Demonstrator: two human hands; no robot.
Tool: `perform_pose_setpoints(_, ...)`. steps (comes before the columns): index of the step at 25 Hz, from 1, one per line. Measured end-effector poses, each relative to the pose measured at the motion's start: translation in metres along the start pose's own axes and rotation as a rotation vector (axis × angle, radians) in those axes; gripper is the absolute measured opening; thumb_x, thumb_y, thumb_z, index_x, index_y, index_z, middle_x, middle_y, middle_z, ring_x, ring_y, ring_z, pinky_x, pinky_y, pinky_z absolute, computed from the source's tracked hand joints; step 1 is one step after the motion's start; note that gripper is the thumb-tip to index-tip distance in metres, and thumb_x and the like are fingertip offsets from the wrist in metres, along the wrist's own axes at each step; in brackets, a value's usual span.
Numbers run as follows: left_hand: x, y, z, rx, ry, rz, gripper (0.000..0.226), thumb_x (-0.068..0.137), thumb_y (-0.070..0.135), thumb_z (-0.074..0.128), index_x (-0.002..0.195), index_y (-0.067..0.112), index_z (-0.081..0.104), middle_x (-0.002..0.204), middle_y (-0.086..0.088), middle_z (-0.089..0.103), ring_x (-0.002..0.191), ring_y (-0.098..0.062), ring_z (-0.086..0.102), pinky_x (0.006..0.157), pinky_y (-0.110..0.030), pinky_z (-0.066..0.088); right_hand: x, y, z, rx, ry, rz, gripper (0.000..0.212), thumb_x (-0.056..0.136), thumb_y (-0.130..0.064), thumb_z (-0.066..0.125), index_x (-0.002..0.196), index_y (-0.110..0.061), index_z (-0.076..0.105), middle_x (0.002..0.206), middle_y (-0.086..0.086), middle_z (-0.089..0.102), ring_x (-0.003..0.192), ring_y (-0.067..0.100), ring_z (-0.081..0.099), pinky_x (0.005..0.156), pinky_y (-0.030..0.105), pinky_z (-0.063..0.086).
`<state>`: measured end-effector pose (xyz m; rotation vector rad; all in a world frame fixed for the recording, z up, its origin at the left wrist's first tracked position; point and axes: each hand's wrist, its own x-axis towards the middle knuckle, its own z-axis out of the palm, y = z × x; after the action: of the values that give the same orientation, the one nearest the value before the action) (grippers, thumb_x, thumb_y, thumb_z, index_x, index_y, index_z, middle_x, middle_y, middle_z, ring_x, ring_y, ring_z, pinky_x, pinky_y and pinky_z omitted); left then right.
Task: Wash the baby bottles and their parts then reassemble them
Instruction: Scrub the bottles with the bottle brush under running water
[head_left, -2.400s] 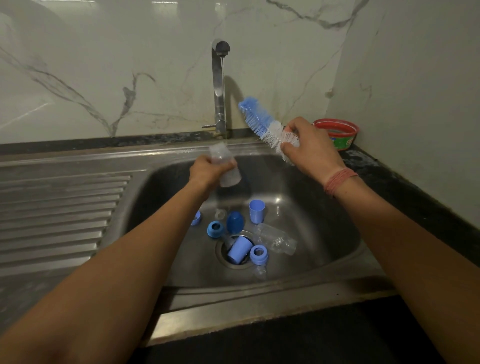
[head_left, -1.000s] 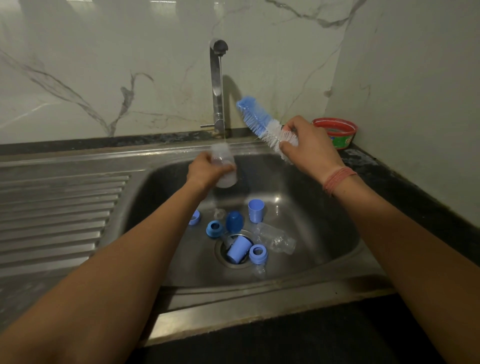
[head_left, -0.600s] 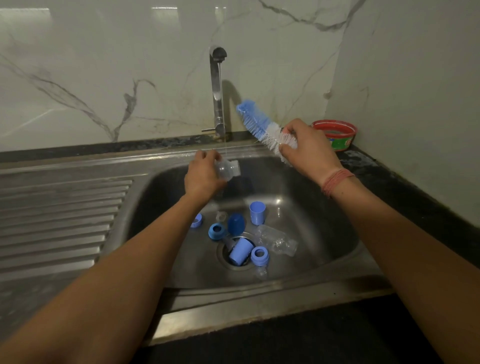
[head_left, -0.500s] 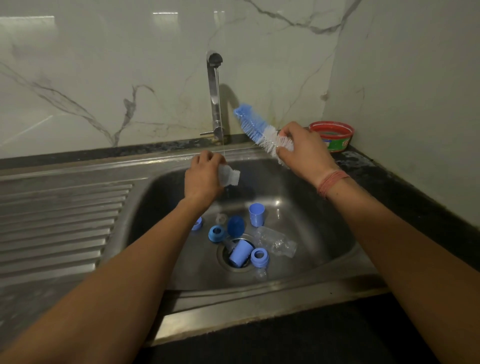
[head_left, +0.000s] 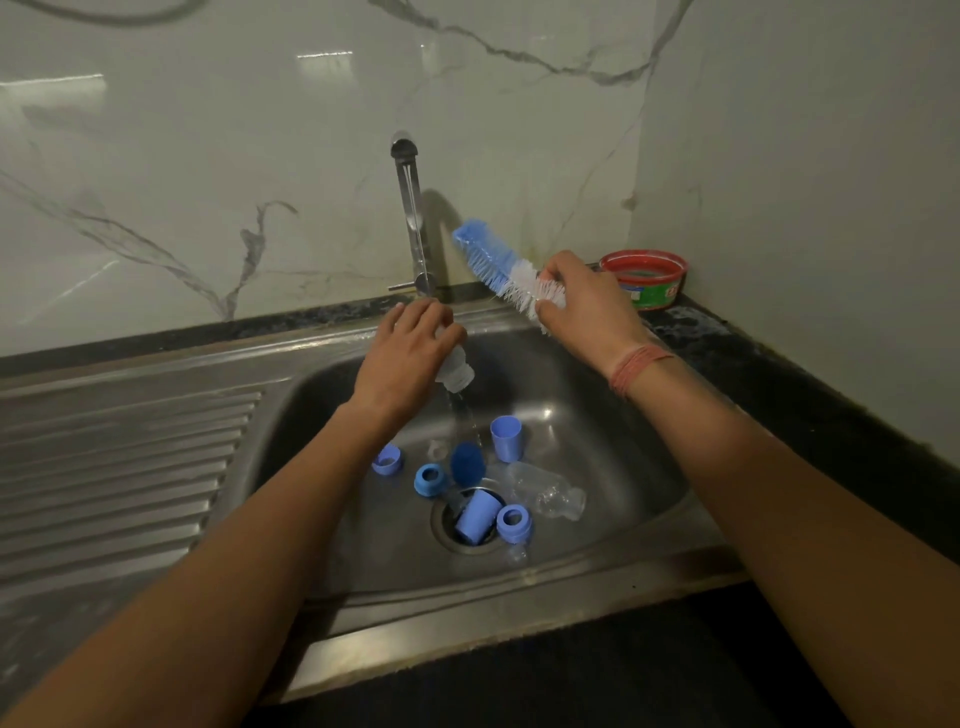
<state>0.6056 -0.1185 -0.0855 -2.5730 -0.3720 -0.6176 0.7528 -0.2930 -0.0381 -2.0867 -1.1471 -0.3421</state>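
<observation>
My left hand (head_left: 402, 358) grips a clear baby bottle (head_left: 456, 372) over the sink, tipped mouth-down, and water pours out of it. My right hand (head_left: 587, 306) holds a blue and white bottle brush (head_left: 493, 265), bristles pointing up and left toward the tap (head_left: 413, 218). On the sink floor lie a second clear bottle (head_left: 545, 493), blue caps (head_left: 506, 438) (head_left: 477, 515), blue collar rings (head_left: 430, 479) (head_left: 514, 521) (head_left: 387, 460), a dark blue sponge-like piece (head_left: 466, 463) and clear teats (head_left: 437, 448).
The steel sink (head_left: 649, 467) has a ribbed draining board (head_left: 119, 467) on its left. A red and green tub (head_left: 644, 278) stands on the dark counter at the back right, near the wall corner. Marble wall runs behind the tap.
My left hand has turned the bottle from upright under the tap to mouth-down, and water now drains out. My right hand has kept the brush raised in about the same place.
</observation>
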Motion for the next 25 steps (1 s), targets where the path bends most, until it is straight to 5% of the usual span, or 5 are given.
perform_pose_setpoints(7,-0.011,-0.028,-0.055,0.076,-0.282,0.063,0.075,0.078,0.042,0.077,0.143,0.032,0.041,0.144,-0.005,0.044,0.129,-0.029,0.046,0.099,-0.044,0.041,0.0,0.0,-0.001,0.004,-0.02,0.02,0.029,0.086,-0.019,0.057,0.114,-0.015,0.053,0.104,0.018,0.065,0.091,0.038,0.061,0.075,0.041,0.05)
perform_pose_setpoints(15,-0.025,-0.045,-0.128,-1.472,-0.514,-0.389,0.056,0.075,0.06,0.072,0.117,0.024,0.063,0.108,-0.001,0.069,0.089,-0.017,0.069,0.068,-0.024,0.055,-0.001,-0.001,-0.003,0.015,-0.012,0.017,0.03,0.086,-0.017,0.058,0.115,-0.01,0.054,0.106,0.02,0.064,0.095,0.038,0.06,0.076,0.04,0.048)
perform_pose_setpoints(18,-0.051,-0.04,-0.069,-0.796,-0.886,-0.119,0.051,0.079,0.055,0.072,0.12,0.027,0.062,0.117,-0.001,0.067,0.096,-0.016,0.066,0.081,-0.03,0.054,-0.002,-0.002,-0.004,0.017,-0.019,0.011,0.03,0.086,-0.018,0.058,0.115,-0.011,0.054,0.104,0.019,0.064,0.092,0.038,0.06,0.073,0.039,0.047)
perform_pose_setpoints(20,-0.048,-0.033,-0.057,-0.365,-0.753,-0.135,0.055,0.077,0.063,0.07,0.119,0.029,0.062,0.117,-0.002,0.066,0.103,-0.02,0.063,0.09,-0.036,0.052,-0.002,-0.002,-0.005,0.015,-0.017,0.012,0.03,0.087,-0.018,0.058,0.116,-0.011,0.054,0.104,0.018,0.064,0.092,0.037,0.06,0.074,0.039,0.047)
perform_pose_setpoints(25,-0.04,-0.027,-0.059,-0.999,-0.364,-0.216,0.051,0.09,0.06,0.049,0.121,0.023,0.06,0.103,-0.008,0.067,0.079,-0.017,0.063,0.06,-0.025,0.049,-0.002,-0.001,-0.003,0.015,-0.035,0.028,0.03,0.087,-0.02,0.059,0.116,-0.013,0.054,0.105,0.016,0.065,0.092,0.036,0.061,0.076,0.042,0.051)
